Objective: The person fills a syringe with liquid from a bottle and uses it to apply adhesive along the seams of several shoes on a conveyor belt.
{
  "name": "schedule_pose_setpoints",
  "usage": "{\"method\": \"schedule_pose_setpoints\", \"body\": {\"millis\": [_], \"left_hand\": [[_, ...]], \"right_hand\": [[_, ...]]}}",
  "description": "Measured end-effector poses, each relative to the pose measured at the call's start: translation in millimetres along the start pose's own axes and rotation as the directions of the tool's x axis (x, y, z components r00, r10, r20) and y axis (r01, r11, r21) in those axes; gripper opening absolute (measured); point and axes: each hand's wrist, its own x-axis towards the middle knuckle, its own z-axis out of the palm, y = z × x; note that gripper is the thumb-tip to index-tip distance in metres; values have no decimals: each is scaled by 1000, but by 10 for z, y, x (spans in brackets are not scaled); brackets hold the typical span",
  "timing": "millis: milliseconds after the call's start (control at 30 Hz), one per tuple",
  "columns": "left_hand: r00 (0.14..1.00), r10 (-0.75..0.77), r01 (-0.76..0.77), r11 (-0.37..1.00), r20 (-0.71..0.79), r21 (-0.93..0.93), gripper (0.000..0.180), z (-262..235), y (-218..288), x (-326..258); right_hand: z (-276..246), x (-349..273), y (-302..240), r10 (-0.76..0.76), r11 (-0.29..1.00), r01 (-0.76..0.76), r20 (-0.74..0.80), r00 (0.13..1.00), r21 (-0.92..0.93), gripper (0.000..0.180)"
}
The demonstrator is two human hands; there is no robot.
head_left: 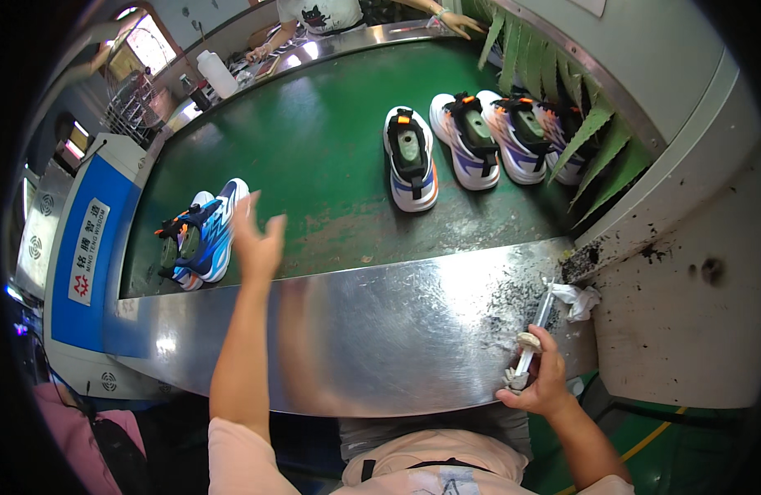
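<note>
My left hand (259, 238) reaches over the green conveyor belt (306, 148), fingers spread and slightly blurred, holding nothing. Right beside it are two blue-and-white sneakers (209, 239), close together and each with a green insert; whether the fingertips touch one I cannot tell. Low on the right, my right hand (549, 381) is closed round a slim stick-like tool (525, 360) with lumpy pale grey stuff on it. Its far end looks like a see-through or shiny strip, resting near a crumpled white wad (577, 302) on the metal ledge.
A white-and-purple sneaker (410, 161) stands mid-belt, with several more (467, 140) to its right, by the green strip curtain (596, 136) of a machine housing. Dark specks dirty the metal ledge (380, 330). Across the belt stand another person (322, 16) and a white bottle (218, 74).
</note>
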Motion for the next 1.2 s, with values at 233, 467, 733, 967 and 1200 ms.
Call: {"method": "schedule_pose_setpoints", "body": {"millis": [233,467,733,967,1200], "left_hand": [[618,-765,562,271,179,-782,57,-1053,-1407,132],[701,-706,604,510,103,-612,63,-773,-1279,86],[577,-744,813,488,337,-317,49,-1426,-284,200],[752,-627,629,587,205,-511,68,-1200,939,-1406],[789,159,-133,987,593,-87,73,-1972,1451,-948]], "right_hand": [[38,-67,66,-6,1000,6,-32,999,7,107],[35,-16,44,4,1000,-4,-51,999,3,104],[73,33,-88,58,995,-57,-13,998,87,100],[27,-15,-26,26,999,-26,-22,999,32,100],[-84,-4,-283,199,971,-218,169,965,101,105]]}}
